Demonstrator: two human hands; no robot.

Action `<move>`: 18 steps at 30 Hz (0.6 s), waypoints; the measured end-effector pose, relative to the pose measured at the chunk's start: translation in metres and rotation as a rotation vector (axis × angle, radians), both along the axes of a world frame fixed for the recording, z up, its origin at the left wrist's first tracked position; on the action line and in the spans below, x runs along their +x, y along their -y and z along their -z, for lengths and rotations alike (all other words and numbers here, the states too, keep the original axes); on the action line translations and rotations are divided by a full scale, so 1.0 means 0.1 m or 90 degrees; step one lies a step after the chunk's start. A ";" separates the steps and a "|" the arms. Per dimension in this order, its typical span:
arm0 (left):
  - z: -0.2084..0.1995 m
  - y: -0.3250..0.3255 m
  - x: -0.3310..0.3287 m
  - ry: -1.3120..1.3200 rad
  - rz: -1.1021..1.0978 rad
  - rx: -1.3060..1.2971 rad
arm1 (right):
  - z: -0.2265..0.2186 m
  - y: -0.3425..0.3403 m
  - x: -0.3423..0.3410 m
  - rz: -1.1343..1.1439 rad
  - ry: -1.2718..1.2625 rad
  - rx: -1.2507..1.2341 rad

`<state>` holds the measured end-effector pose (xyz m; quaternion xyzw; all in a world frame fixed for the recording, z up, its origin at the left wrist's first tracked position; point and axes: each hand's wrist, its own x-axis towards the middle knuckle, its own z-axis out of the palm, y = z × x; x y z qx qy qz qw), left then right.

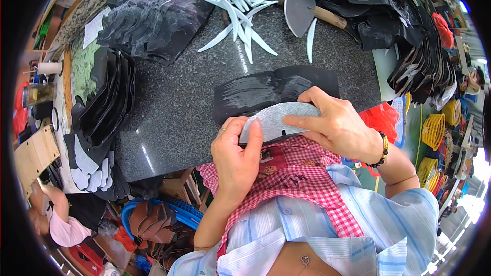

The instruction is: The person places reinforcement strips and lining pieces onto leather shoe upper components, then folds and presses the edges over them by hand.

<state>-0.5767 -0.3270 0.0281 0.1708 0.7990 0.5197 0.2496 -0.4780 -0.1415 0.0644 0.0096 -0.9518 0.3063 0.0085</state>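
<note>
Between both hands is a grey half-oval piece [276,119] with a finely notched curved edge and a dark strip along its lower side. My left hand [236,148] grips its left end, thumb on top. At the right end, my right hand [335,122] pinches it, index finger lying across the grey face. Just beyond, a black leather-like piece [255,92] with pale smears lies flat on the speckled granite tabletop [169,102]. Farther off is a heap of pale curved strips [245,10], with one single strip [310,41] apart to its right.
Black sheets [158,20] pile up at far left, and folded black pieces [107,97] stand at the left edge. A wooden-handled tool [330,17] lies at the back beside a dark leaf-shaped piece [299,10]. Below the table stands a blue basket [128,214] of brown pieces. Another person [71,214] sits lower left.
</note>
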 end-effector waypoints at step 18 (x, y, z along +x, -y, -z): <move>-0.18 -0.04 -0.13 -0.616 0.431 -0.111 | 0.16 0.28 0.01 0.001 -0.035 0.166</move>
